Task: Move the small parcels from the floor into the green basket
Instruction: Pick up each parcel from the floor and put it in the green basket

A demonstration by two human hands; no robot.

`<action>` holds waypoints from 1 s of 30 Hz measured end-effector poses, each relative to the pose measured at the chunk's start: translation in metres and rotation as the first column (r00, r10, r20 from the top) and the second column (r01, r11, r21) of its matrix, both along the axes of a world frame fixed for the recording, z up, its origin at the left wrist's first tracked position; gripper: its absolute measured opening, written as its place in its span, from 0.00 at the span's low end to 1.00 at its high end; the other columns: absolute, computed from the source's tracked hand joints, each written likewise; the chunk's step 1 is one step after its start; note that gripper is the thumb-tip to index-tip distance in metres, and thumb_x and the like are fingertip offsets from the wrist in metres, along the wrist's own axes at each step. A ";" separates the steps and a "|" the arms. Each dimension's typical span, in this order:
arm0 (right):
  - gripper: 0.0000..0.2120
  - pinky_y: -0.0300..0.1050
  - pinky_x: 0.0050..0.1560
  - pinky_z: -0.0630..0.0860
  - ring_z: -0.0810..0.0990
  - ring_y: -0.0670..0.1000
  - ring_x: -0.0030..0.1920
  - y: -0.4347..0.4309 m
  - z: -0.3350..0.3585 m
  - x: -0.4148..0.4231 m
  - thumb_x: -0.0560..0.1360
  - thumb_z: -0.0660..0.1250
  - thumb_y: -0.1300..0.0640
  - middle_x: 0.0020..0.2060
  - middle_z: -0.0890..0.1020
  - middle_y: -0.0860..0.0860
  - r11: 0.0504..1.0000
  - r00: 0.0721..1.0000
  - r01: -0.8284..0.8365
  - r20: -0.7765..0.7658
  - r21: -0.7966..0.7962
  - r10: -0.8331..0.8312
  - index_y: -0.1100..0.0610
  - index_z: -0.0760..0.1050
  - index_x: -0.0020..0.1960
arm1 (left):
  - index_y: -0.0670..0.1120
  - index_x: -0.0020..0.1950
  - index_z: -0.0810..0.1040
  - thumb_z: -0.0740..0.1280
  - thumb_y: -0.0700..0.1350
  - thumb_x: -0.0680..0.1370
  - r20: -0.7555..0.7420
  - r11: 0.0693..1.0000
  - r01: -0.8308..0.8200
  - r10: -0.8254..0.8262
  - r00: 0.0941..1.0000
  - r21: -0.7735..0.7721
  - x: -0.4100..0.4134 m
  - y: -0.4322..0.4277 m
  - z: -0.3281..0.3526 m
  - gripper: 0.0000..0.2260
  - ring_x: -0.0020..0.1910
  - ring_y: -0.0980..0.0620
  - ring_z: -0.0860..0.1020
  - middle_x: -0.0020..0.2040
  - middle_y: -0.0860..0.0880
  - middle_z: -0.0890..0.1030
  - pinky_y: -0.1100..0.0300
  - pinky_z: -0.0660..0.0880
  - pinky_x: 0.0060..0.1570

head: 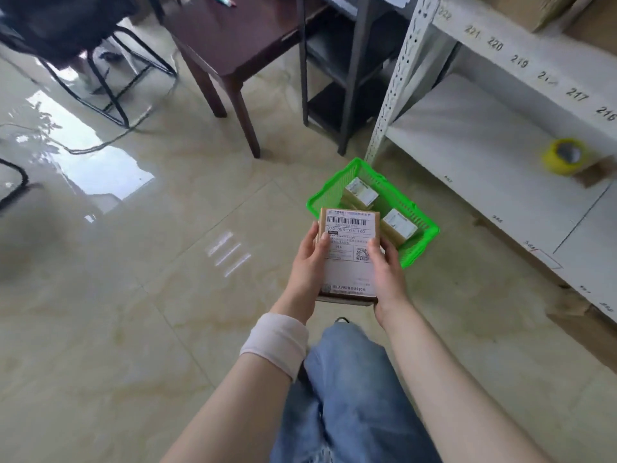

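To my left the glossy cream floor tile (133, 295) runs wide and bare, mirror-smooth with window glare, bounded far back by the black tubular chair frame (100, 85) and a thin cable trailing across the tiles. Next come the square dark wooden table legs (247, 121), then a dark metal rack (334, 78); the floor between them and me is open.

My left hand (309, 262), a white band at its wrist, curls around the left edge of the small brown cardboard parcel with the white printed label (349, 252), thumb lying on the label. My right hand (384, 265) grips the right edge likewise, thumb on top. I hold the box up above the floor, its far edge overlapping the near-left rim of the green plastic mesh basket (420, 248).

That basket sits on the floor, open-topped, with two smaller labelled cardboard boxes (362, 192) lying inside, apart from each other. Its far corner is close to the perforated white steel shelf upright (397, 81). Further right, the white shelf board carries a yellow tape roll (564, 157) resting on a cardboard piece.
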State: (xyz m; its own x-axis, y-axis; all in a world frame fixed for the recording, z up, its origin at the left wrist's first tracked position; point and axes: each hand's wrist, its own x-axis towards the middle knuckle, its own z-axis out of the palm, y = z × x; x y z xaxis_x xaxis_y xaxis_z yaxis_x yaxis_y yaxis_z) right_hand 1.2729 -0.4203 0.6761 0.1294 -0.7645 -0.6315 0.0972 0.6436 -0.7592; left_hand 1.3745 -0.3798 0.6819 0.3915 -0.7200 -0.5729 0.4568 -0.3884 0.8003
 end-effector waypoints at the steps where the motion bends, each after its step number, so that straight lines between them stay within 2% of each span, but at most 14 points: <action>1: 0.18 0.47 0.48 0.77 0.79 0.51 0.48 -0.012 -0.005 0.004 0.78 0.61 0.53 0.57 0.78 0.57 0.999 0.999 0.033 -0.022 -0.004 -0.033 0.54 0.68 0.67 | 0.48 0.74 0.63 0.59 0.47 0.80 -0.005 0.999 0.043 -0.043 0.999 0.014 0.006 -0.015 -0.006 0.22 0.64 0.48 0.74 0.68 0.45 0.74 0.49 0.69 0.68; 3: 0.18 0.49 0.52 0.76 0.78 0.52 0.50 -0.039 -0.017 0.010 0.78 0.61 0.53 0.59 0.78 0.58 0.995 0.994 0.100 -0.045 -0.007 -0.100 0.54 0.68 0.67 | 0.48 0.74 0.63 0.60 0.49 0.79 -0.001 0.991 0.131 -0.131 0.991 0.029 0.014 -0.049 -0.016 0.23 0.67 0.47 0.73 0.69 0.45 0.73 0.47 0.67 0.69; 6: 0.18 0.40 0.42 0.78 0.79 0.47 0.43 -0.082 -0.043 0.018 0.79 0.59 0.53 0.55 0.78 0.56 0.985 0.984 0.171 -0.040 -0.002 -0.171 0.55 0.66 0.68 | 0.49 0.73 0.64 0.63 0.55 0.74 0.023 0.968 0.237 -0.240 0.971 0.081 0.026 -0.106 -0.036 0.29 0.67 0.47 0.73 0.70 0.45 0.72 0.47 0.68 0.69; 8: 0.18 0.38 0.38 0.77 0.80 0.44 0.40 -0.110 -0.061 0.023 0.79 0.59 0.53 0.54 0.78 0.55 0.979 0.979 0.202 -0.047 0.040 -0.200 0.55 0.66 0.68 | 0.49 0.73 0.65 0.63 0.52 0.77 0.030 0.957 0.266 -0.271 0.962 0.114 0.032 -0.139 -0.053 0.25 0.67 0.48 0.72 0.69 0.46 0.73 0.50 0.68 0.69; 11: 0.19 0.43 0.44 0.76 0.79 0.47 0.44 -0.151 -0.091 0.032 0.78 0.60 0.52 0.56 0.78 0.55 0.957 0.963 0.265 -0.082 0.118 -0.257 0.55 0.66 0.68 | 0.49 0.71 0.66 0.59 0.47 0.80 0.008 0.930 0.332 -0.338 0.941 0.158 0.040 -0.188 -0.085 0.19 0.64 0.50 0.74 0.67 0.47 0.75 0.53 0.69 0.67; 14: 0.17 0.45 0.49 0.75 0.78 0.47 0.47 -0.190 -0.121 0.040 0.79 0.59 0.53 0.56 0.77 0.53 0.946 0.952 0.295 -0.128 0.133 -0.279 0.53 0.66 0.66 | 0.47 0.72 0.66 0.58 0.45 0.80 0.013 0.904 0.386 -0.395 0.919 0.182 0.049 -0.233 -0.120 0.19 0.65 0.47 0.73 0.67 0.44 0.74 0.50 0.68 0.69; 16: 0.17 0.50 0.55 0.75 0.78 0.50 0.53 -0.211 -0.144 0.046 0.79 0.59 0.54 0.59 0.77 0.53 0.946 0.954 0.290 -0.125 0.144 -0.273 0.52 0.65 0.67 | 0.48 0.72 0.65 0.58 0.46 0.80 0.016 0.886 0.411 -0.423 0.906 0.215 0.055 -0.257 -0.147 0.19 0.66 0.46 0.73 0.67 0.43 0.74 0.48 0.68 0.68; 18: 0.21 0.50 0.57 0.75 0.77 0.51 0.57 -0.231 -0.177 0.053 0.78 0.61 0.55 0.61 0.76 0.51 0.953 0.959 0.268 -0.130 0.141 -0.251 0.51 0.63 0.70 | 0.49 0.71 0.66 0.58 0.46 0.80 0.007 0.865 0.448 -0.461 0.887 0.227 0.061 -0.279 -0.183 0.18 0.60 0.46 0.76 0.66 0.43 0.75 0.52 0.74 0.61; 20: 0.24 0.46 0.55 0.76 0.78 0.49 0.56 -0.248 -0.224 0.058 0.77 0.63 0.57 0.61 0.76 0.50 0.953 0.958 0.270 -0.137 0.135 -0.252 0.49 0.61 0.71 | 0.49 0.70 0.66 0.58 0.45 0.80 -0.011 0.846 0.482 -0.493 0.870 0.226 0.070 -0.302 -0.230 0.18 0.52 0.50 0.78 0.63 0.43 0.76 0.62 0.77 0.50; 22: 0.25 0.42 0.51 0.78 0.78 0.48 0.54 -0.260 -0.286 0.064 0.76 0.64 0.58 0.60 0.78 0.49 0.941 0.952 0.296 -0.132 0.162 -0.276 0.47 0.60 0.70 | 0.48 0.69 0.66 0.59 0.43 0.80 -0.022 0.818 0.533 -0.542 0.840 0.214 0.079 -0.325 -0.289 0.17 0.47 0.53 0.78 0.60 0.43 0.77 0.67 0.78 0.42; 25: 0.27 0.31 0.37 0.78 0.80 0.39 0.46 -0.268 -0.386 0.070 0.76 0.64 0.61 0.52 0.78 0.42 0.922 0.938 0.339 -0.141 0.189 -0.316 0.47 0.59 0.70 | 0.46 0.66 0.67 0.60 0.43 0.79 0.010 0.766 0.597 -0.617 0.787 0.237 0.089 -0.350 -0.387 0.15 0.46 0.52 0.77 0.60 0.41 0.77 0.66 0.77 0.40; 26: 0.28 0.30 0.36 0.77 0.81 0.37 0.44 -0.270 -0.417 0.072 0.75 0.65 0.62 0.52 0.78 0.43 0.925 0.939 0.335 -0.143 0.180 -0.312 0.47 0.59 0.70 | 0.46 0.66 0.66 0.60 0.43 0.79 0.016 0.748 0.619 -0.640 0.768 0.239 0.092 -0.356 -0.419 0.16 0.45 0.53 0.77 0.59 0.41 0.77 0.67 0.77 0.39; 28: 0.29 0.31 0.40 0.78 0.80 0.38 0.49 -0.271 -0.474 0.075 0.74 0.66 0.61 0.56 0.77 0.46 0.935 0.946 0.313 -0.139 0.169 -0.292 0.49 0.58 0.71 | 0.46 0.67 0.63 0.62 0.45 0.78 0.012 0.696 0.673 -0.697 0.717 0.250 0.097 -0.362 -0.476 0.18 0.43 0.55 0.78 0.57 0.43 0.77 0.69 0.77 0.36; 30: 0.31 0.37 0.50 0.77 0.78 0.42 0.54 -0.267 -0.517 0.077 0.73 0.67 0.61 0.58 0.76 0.47 0.939 0.944 0.313 -0.158 0.143 -0.291 0.51 0.58 0.72 | 0.47 0.64 0.62 0.66 0.46 0.76 -0.002 0.639 0.716 -0.746 0.666 0.281 0.101 -0.362 -0.520 0.20 0.44 0.55 0.78 0.58 0.43 0.78 0.65 0.79 0.39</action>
